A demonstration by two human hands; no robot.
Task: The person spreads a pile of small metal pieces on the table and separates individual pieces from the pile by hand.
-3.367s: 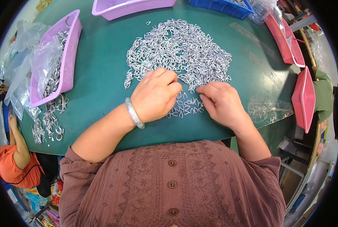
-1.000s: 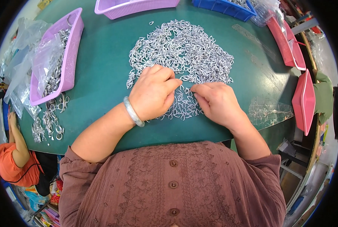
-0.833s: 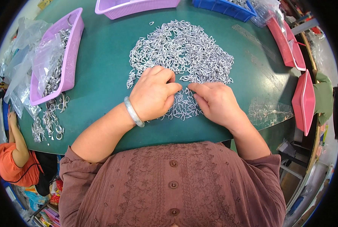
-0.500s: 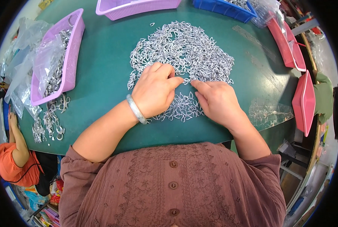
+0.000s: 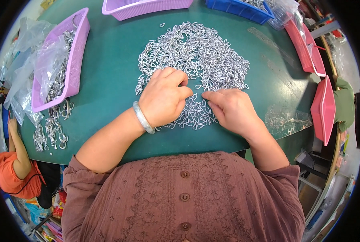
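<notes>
Green bench (image 5: 107, 80), pile of small silver metal loops (image 5: 196, 56) spread mid-top. Left hand (image 5: 163, 99) and right hand (image 5: 230, 109) rest on the pile's near edge, fingers curled, fingertips pinching among the loops; whether either grip actually holds a loop, can't tell

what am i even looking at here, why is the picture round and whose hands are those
The picture comes from a wide fisheye camera worn on a person's head, looking down, so the edges bend and the frame looks round. The two bare hands are that person's own: the left hand, with a pale bangle on the wrist, and the right hand. Both rest on the near edge of a big pile of small silvery metal loops spread on a green table, fingertips pinching at the loops. Around the table stand purple trays, a blue bin and pink trays. Clear plastic bags lie at the left. Another person in orange sits lower left.
</notes>
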